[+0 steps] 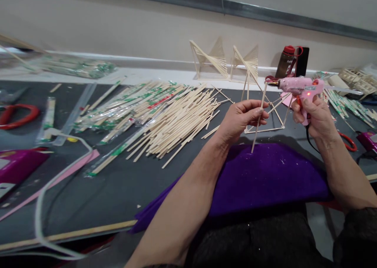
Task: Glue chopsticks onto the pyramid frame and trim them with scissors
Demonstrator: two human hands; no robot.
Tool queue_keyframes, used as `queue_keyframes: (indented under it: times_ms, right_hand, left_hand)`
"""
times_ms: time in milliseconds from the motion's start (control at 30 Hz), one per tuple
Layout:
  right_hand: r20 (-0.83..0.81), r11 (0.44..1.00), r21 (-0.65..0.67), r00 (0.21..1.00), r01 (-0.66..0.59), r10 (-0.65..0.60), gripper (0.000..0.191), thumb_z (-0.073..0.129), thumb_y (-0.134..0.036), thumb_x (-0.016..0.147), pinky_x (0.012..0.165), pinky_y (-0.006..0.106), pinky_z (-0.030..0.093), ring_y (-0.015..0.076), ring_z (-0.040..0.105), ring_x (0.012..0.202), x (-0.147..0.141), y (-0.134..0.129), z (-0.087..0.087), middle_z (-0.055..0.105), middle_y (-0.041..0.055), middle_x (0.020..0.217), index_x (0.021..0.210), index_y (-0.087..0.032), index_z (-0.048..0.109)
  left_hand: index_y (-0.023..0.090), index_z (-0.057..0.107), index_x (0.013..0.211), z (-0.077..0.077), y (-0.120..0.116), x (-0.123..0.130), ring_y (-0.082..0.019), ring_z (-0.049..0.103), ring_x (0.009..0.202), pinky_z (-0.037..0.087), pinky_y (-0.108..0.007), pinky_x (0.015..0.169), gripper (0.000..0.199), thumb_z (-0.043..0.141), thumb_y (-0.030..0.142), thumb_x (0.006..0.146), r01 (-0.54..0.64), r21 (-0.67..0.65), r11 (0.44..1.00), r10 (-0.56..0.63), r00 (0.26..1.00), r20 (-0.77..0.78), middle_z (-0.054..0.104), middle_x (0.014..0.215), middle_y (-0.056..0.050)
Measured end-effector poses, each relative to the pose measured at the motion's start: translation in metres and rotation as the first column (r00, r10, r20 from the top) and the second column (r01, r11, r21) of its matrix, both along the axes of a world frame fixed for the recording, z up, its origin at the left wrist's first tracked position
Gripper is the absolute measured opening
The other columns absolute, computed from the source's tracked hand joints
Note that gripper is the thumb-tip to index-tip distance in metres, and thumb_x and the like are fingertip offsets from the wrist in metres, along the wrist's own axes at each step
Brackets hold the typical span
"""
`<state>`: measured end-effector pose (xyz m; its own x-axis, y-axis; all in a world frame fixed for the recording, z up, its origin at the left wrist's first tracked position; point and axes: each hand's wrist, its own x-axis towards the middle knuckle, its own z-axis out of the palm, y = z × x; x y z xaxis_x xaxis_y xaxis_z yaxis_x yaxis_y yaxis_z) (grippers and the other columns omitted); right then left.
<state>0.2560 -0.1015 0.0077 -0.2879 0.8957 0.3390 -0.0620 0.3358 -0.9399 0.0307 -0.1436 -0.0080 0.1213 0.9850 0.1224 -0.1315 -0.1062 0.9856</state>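
Observation:
Between thumb and fingers, my left hand (246,114) pinches a thin wooden stick (255,136) held nearly upright, its top leaning slightly right. My right hand (315,112) is wrapped round the grip of a pink hot glue gun (299,86) with a small red light on its side. The gun's nozzle points left and meets or almost meets the stick's upper end; I cannot tell if they touch. Behind my hands stands an open frame of glued sticks (265,130), partly hidden by my left hand. A purple cloth (265,177) lies below my hands at the table edge.
Left of my hands lies a pile of loose sticks (179,122), with wrapped chopstick packets (129,107) beyond. Two finished-looking twisted stick models (210,59) stand by the wall. A dark bottle (285,61) stands behind the glue gun. Red-handled scissors (20,116) and a white cable (39,205) are left.

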Motion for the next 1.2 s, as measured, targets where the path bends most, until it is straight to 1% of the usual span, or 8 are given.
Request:
queue_keyframes:
  times_ms: [167, 333, 567, 767, 900, 967, 1067, 1200]
  right_hand:
    - [-0.016, 1.0, 0.003, 1.0, -0.012, 0.012, 0.043, 0.078, -0.06, 0.074, 0.046, 0.031, 0.032, 0.0086, 0.034, 0.047, 0.0, 0.0, 0.001, 0.056, -0.0006, 0.073, 0.077, -0.024, 0.054]
    - [-0.102, 0.997, -0.006, 0.992, -0.074, 0.073, 0.034, 0.079, -0.049, 0.077, 0.047, 0.029, 0.029, 0.0071, 0.038, 0.045, 0.0, 0.0, 0.0, 0.058, -0.0012, 0.072, 0.076, -0.022, 0.057]
    - [-0.097, 0.998, -0.013, 0.994, -0.054, 0.053, 0.034, 0.079, -0.05, 0.077, 0.047, 0.029, 0.029, 0.008, 0.04, 0.046, 0.0, 0.0, 0.0, 0.058, -0.0004, 0.073, 0.076, -0.022, 0.06]
    - [-0.004, 0.998, -0.033, 0.999, -0.044, 0.044, 0.039, 0.078, -0.055, 0.074, 0.046, 0.03, 0.031, 0.0078, 0.038, 0.046, 0.002, 0.001, 0.001, 0.057, -0.0004, 0.073, 0.077, -0.023, 0.057]
    - [0.005, 0.999, -0.036, 0.999, -0.032, 0.032, 0.041, 0.079, -0.057, 0.073, 0.046, 0.03, 0.03, 0.0081, 0.038, 0.047, 0.003, 0.0, 0.003, 0.057, 0.0001, 0.074, 0.079, -0.023, 0.057]
    - [0.007, 0.999, -0.047, 1.0, -0.02, 0.021, 0.04, 0.079, -0.057, 0.073, 0.046, 0.03, 0.031, 0.0087, 0.037, 0.047, 0.003, -0.001, 0.003, 0.058, 0.0001, 0.074, 0.081, -0.024, 0.058]
    - [0.006, 0.998, -0.065, 1.0, -0.02, 0.02, 0.04, 0.08, -0.057, 0.072, 0.046, 0.03, 0.031, 0.0089, 0.038, 0.047, 0.005, -0.001, 0.002, 0.058, 0.0, 0.074, 0.082, -0.024, 0.059]
    - [-0.03, 0.995, -0.057, 0.996, -0.081, 0.08, 0.034, 0.081, -0.05, 0.076, 0.044, 0.028, 0.028, 0.0074, 0.041, 0.046, 0.008, -0.002, 0.002, 0.06, 0.0004, 0.073, 0.079, -0.021, 0.063]
  left_hand:
    - [0.019, 0.075, 0.104, 0.0, 0.0, 0.0, -0.014, 0.071, 0.072, 0.055, -0.027, 0.072, 0.031, 0.069, 0.035, 0.078, 0.002, -0.001, 1.0, -0.002, 1.0, -0.006, 0.077, 0.089, -0.005]
    - [0.018, 0.075, 0.103, 0.0, 0.0, 0.0, -0.014, 0.072, 0.072, 0.055, -0.028, 0.071, 0.03, 0.069, 0.035, 0.078, 0.001, 0.007, 1.0, -0.001, 1.0, 0.008, 0.077, 0.088, -0.006]
    - [0.019, 0.075, 0.1, 0.0, 0.0, -0.001, -0.014, 0.071, 0.07, 0.055, -0.028, 0.071, 0.029, 0.07, 0.033, 0.076, 0.005, -0.009, 1.0, -0.005, 1.0, 0.006, 0.077, 0.086, -0.005]
    - [0.016, 0.074, 0.083, 0.0, 0.004, -0.005, -0.014, 0.068, 0.064, 0.051, -0.027, 0.063, 0.018, 0.074, 0.03, 0.071, 0.055, -0.088, 0.995, -0.057, 0.998, -0.023, 0.074, 0.074, -0.006]
    - [0.015, 0.075, 0.074, 0.002, 0.003, -0.009, -0.011, 0.061, 0.057, 0.045, -0.024, 0.055, 0.013, 0.076, 0.026, 0.067, 0.103, -0.041, 0.994, -0.108, 0.984, -0.141, 0.071, 0.064, -0.005]
    - [0.016, 0.075, 0.075, 0.006, 0.002, -0.012, -0.012, 0.063, 0.061, 0.047, -0.023, 0.056, 0.012, 0.076, 0.026, 0.069, 0.041, 0.018, 0.999, -0.037, 0.986, -0.161, 0.072, 0.068, -0.005]
    - [0.017, 0.076, 0.086, 0.011, 0.002, -0.02, -0.014, 0.07, 0.071, 0.052, -0.023, 0.059, 0.018, 0.074, 0.031, 0.076, -0.175, 0.089, 0.981, 0.179, 0.983, -0.038, 0.077, 0.082, -0.007]
    - [0.025, 0.072, 0.117, 0.012, 0.011, -0.034, -0.018, 0.075, 0.088, 0.057, -0.022, 0.06, 0.037, 0.074, 0.04, 0.084, -0.398, 0.006, 0.917, 0.391, 0.903, 0.181, 0.079, 0.094, -0.005]
